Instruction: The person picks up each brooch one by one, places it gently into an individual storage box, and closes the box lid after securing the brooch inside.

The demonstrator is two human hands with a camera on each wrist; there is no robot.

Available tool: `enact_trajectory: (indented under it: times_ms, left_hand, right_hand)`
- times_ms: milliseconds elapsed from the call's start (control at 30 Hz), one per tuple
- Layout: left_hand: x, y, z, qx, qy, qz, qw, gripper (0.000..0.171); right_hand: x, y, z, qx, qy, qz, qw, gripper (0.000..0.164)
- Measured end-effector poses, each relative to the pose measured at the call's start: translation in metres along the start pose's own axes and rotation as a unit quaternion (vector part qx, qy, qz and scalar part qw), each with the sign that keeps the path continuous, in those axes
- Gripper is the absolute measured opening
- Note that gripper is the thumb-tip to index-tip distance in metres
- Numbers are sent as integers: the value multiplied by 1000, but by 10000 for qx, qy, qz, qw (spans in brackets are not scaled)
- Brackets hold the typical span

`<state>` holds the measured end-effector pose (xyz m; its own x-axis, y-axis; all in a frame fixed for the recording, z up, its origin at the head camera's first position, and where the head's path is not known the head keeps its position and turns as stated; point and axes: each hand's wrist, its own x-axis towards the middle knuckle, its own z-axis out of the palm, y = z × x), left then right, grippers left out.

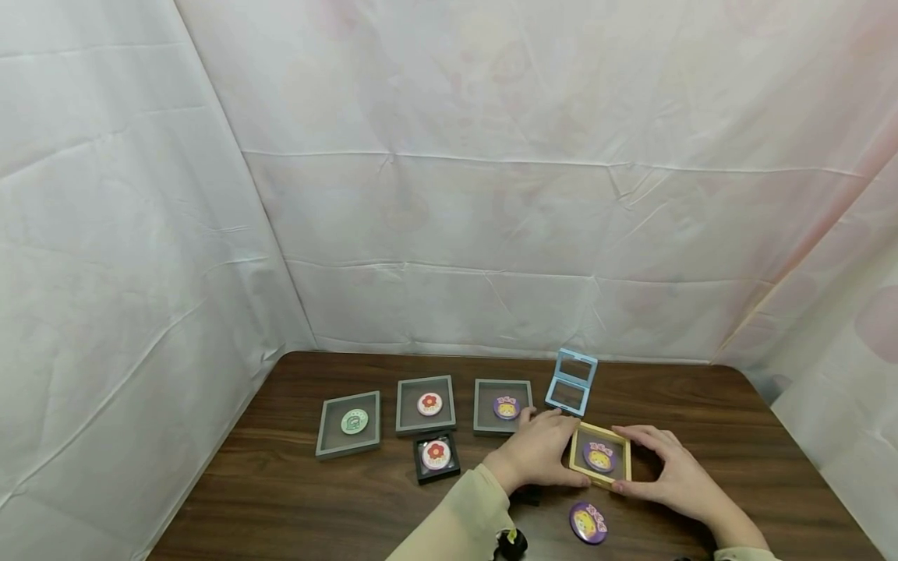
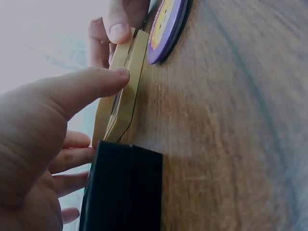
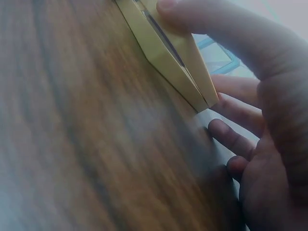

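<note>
Both hands hold a yellow display case (image 1: pixel 591 480) low over the wooden table, with a purple cartoon button badge (image 1: pixel 599 457) inside it. My left hand (image 1: pixel 539 452) grips its left side, the thumb on the near edge. At the right side my right hand (image 1: pixel 669 479) pinches it between thumb and fingers. A narrow gap shows between the two halves of the yellow case in both wrist views. Another purple button badge (image 1: pixel 588 523) lies on the table in front of the case. Beside the left fingers stands a black case (image 2: pixel 125 187), mostly hidden under the left wrist in the head view.
Three grey cases, a left one (image 1: pixel 323 432), a middle one (image 1: pixel 407 425) and a right one (image 1: pixel 484 425), hold badges. A black case (image 1: pixel 423 471) with a flower badge lies nearer. An open blue case (image 1: pixel 570 382) stands behind the hands. Cloth walls surround the table.
</note>
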<state>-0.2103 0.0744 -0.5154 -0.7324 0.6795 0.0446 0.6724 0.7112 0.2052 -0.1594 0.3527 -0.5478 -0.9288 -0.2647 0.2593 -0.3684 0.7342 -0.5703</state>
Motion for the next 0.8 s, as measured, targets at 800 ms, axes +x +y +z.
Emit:
enact_trajectory:
  times_ms: [800]
  left_hand:
    - [4,-9,-7,-418,-222,139,9988,97]
  right_hand:
    - [2,-4,-5,23,-244,211,9995,85]
